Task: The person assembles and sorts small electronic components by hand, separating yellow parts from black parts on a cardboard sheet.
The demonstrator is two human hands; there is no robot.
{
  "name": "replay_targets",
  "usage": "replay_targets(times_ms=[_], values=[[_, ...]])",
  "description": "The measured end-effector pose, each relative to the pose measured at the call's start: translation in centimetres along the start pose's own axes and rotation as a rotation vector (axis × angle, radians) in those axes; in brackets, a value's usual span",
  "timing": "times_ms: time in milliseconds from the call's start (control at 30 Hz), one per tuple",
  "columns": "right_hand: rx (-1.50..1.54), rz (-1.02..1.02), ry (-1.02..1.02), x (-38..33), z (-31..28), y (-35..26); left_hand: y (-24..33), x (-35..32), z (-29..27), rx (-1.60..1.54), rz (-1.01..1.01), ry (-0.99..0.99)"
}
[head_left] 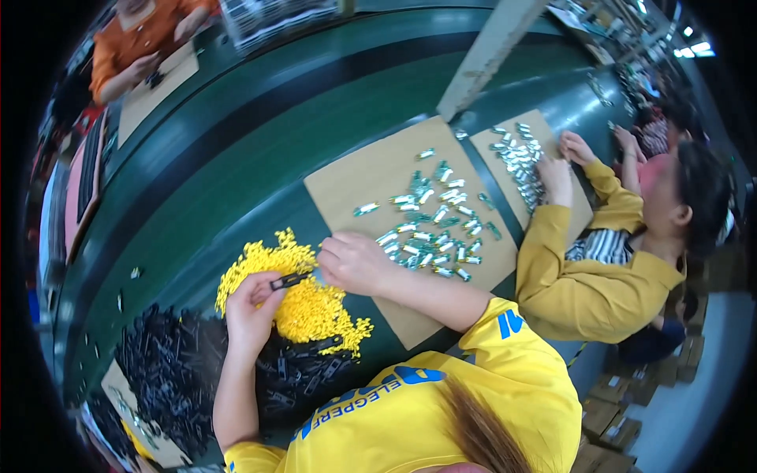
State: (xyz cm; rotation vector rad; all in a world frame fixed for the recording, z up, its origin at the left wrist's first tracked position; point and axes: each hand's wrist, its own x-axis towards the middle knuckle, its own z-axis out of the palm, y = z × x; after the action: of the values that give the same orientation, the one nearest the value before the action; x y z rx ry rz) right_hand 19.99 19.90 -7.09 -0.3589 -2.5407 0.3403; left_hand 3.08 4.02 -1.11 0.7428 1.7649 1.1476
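Observation:
My left hand (249, 309) pinches a small, narrow black plastic part (290, 280) between thumb and fingertips, above a heap of tiny yellow plastic pieces (303, 307). Close to the part's right end is my right hand (355, 264), its fingertips pressed together. Whatever they hold is too small to make out. A large pile of similar black plastic parts (177, 355) lies left of and below my left hand. Beyond my right hand, small green-and-silver parts (426, 213) are scattered over a brown cardboard sheet (347, 185).
A green work surface (236, 185) runs across, with a pale post (489, 59) rising from it. To the right, a co-worker in a mustard jacket (599, 292) handles silver parts (520, 162) on another cardboard sheet (579, 209). Someone in orange (106, 59) works across.

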Motion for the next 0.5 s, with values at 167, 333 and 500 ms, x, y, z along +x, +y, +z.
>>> replay_targets(times_ms=[167, 333, 500], values=[[0.098, -0.018, 0.119, 1.8, -3.1, -1.5, 0.6, -0.5, 0.9, -0.024, -0.027, 0.021], [0.155, -0.081, 0.092, 1.5, -3.9, -1.7, 1.4, -0.3, 3.0, -0.127, 0.041, -0.038], [0.465, 0.070, 0.046, 1.0, -4.3, -1.1, 0.9, 0.1, 3.7, -0.158, 0.012, -0.048]])
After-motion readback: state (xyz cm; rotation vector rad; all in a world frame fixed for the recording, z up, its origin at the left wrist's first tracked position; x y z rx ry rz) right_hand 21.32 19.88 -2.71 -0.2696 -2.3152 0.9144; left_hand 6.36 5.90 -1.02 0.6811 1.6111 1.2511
